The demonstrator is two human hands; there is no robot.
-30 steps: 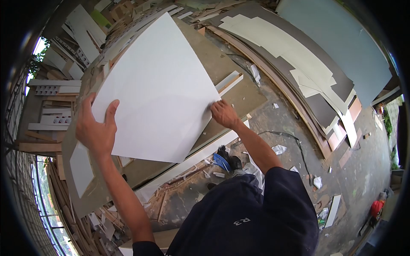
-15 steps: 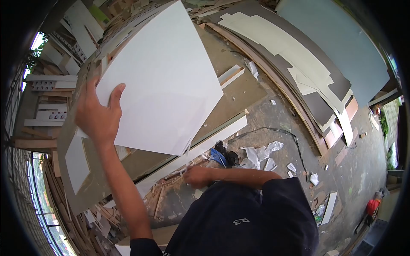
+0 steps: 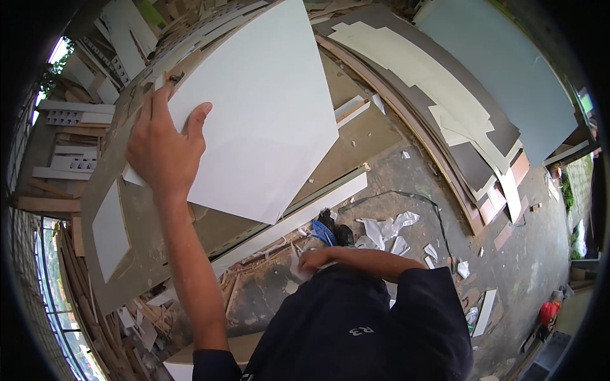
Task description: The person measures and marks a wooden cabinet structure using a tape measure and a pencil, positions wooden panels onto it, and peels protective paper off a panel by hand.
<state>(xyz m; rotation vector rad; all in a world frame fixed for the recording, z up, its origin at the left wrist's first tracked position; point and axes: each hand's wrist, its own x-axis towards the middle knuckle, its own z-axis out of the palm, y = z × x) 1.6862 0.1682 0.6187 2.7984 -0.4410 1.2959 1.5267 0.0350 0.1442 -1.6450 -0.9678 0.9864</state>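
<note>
A large white panel [image 3: 260,120] is held tilted above the workbench, its lower corner pointing toward my body. My left hand [image 3: 166,146] grips its left edge, thumb on the white face and fingers around the far side, partly hidden. Close to my shirt, my right hand [image 3: 316,259] is closed on a thin whitish strip of film [image 3: 296,264], which is blurred and hangs at the left of the fingers. Below the panel lie a long white strip of board [image 3: 330,195] along the bench edge and a smaller white board [image 3: 111,232].
The brown bench top [image 3: 365,143] reaches under the panel. Stacked grey and cream sheets [image 3: 406,70] lie at the right, beside a large blue-grey sheet [image 3: 502,70]. Crumpled white scraps [image 3: 384,228], a black cable [image 3: 438,219] and offcuts litter the floor.
My right hand has drawn back toward my body, taking the film strip away from the panel's lower corner. My left hand and the panel have shifted slightly right and up in view.
</note>
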